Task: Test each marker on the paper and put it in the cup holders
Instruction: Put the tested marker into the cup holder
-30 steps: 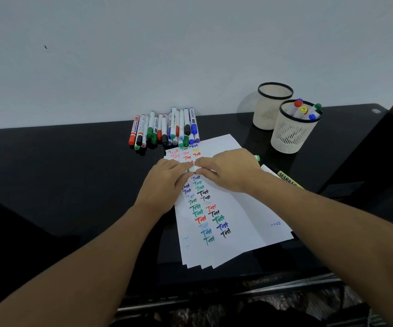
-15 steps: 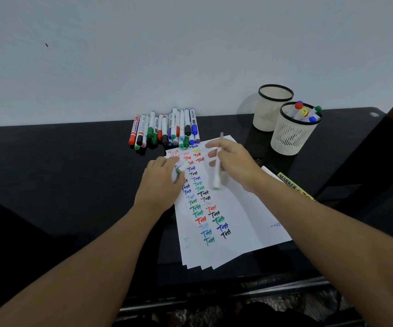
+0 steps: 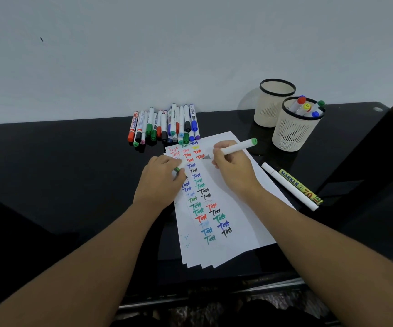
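While right hand (image 3: 234,171) grips marker (image 3: 238,147) | left hand (image 3: 161,182) pinches cap (image 3: 177,168) | front cup (image 3: 295,128): markers

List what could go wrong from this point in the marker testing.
1. The left hand holds the green cap rather than pressing flat on the paper, so the loose, fanned sheets could slide as the right hand writes with the marker.
2. The white pen lies loose beside the right forearm; a sweep toward the cup holder might knock it away.
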A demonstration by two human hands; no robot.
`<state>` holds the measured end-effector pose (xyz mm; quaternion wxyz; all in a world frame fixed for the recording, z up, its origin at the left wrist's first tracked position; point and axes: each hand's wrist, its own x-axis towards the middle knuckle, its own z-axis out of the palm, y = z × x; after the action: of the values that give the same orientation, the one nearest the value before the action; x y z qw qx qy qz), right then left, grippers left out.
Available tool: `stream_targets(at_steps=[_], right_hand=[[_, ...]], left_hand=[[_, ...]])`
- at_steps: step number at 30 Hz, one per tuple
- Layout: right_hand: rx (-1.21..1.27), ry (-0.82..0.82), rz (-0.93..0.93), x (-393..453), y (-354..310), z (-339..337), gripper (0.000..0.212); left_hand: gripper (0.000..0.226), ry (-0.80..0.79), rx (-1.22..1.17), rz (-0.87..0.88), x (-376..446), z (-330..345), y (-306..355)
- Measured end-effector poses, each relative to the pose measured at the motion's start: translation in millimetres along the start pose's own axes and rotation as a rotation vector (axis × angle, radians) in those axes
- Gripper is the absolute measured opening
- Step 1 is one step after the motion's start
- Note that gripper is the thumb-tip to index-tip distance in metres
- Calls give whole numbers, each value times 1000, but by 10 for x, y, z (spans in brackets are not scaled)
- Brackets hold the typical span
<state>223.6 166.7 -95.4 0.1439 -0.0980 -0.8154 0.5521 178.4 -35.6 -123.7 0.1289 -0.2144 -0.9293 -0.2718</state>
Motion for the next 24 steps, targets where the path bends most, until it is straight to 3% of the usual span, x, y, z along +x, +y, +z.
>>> stream_targets(at_steps=[3, 10, 24], right_hand=[[4, -2, -14, -12, 31, 10, 6], [-53, -38, -13, 11, 29, 32, 14], [-155, -105, -27, 58, 58, 90, 8]], left_hand=[[38, 1, 11, -4, 2, 4, 0], [39, -6, 30, -1, 10, -1, -3], [38, -3, 18, -1, 11, 14, -14]])
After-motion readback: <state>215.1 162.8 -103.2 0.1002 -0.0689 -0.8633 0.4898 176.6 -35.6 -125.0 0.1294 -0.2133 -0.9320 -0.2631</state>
